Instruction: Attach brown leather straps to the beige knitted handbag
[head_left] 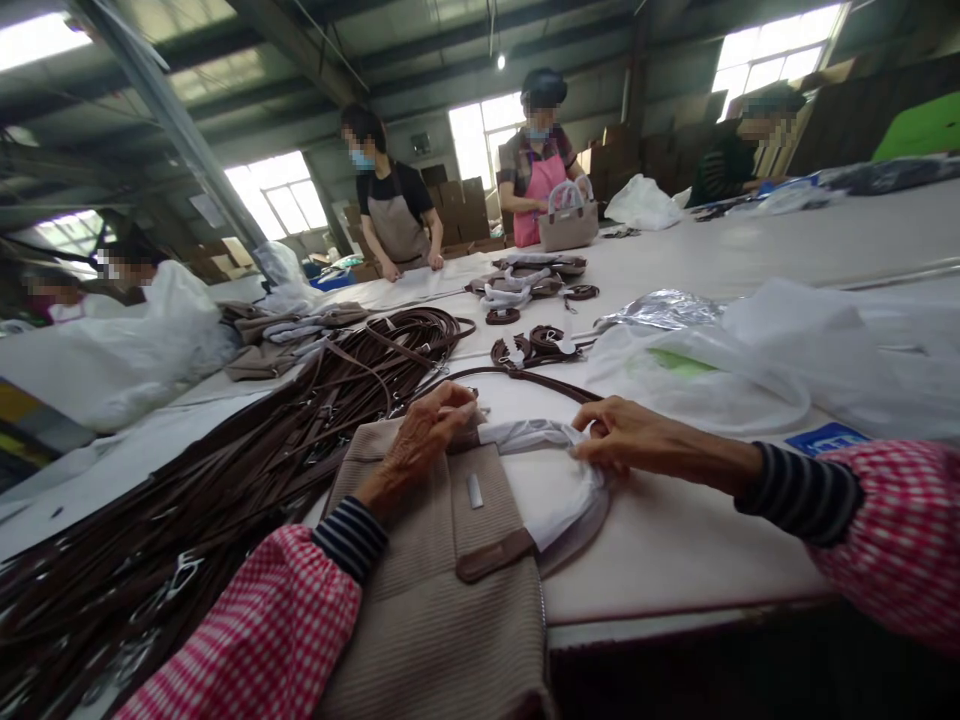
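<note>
A beige ribbed handbag (420, 600) with brown leather tabs lies on its side at the table's front edge. White wrapping covers its curved handle (559, 520). My left hand (431, 440) rests over the bag's upper edge near one end of the handle, fingers pinched together; what is between them is too small to make out. The fingers of my right hand (637, 435) are closed on the far bend of the wrapped handle. A thin brown strap (547, 380) runs behind the bag and reaches my right fingertips; whether they hold it too, I cannot tell.
A large heap of brown straps (300, 460) with metal clips spreads left of the bag. Coiled straps (540, 345) and wrapped bags (525, 280) lie ahead. Clear plastic bags (697, 370) cover the right side. Several co-workers stand around the table, one behind an upright handbag (568, 225).
</note>
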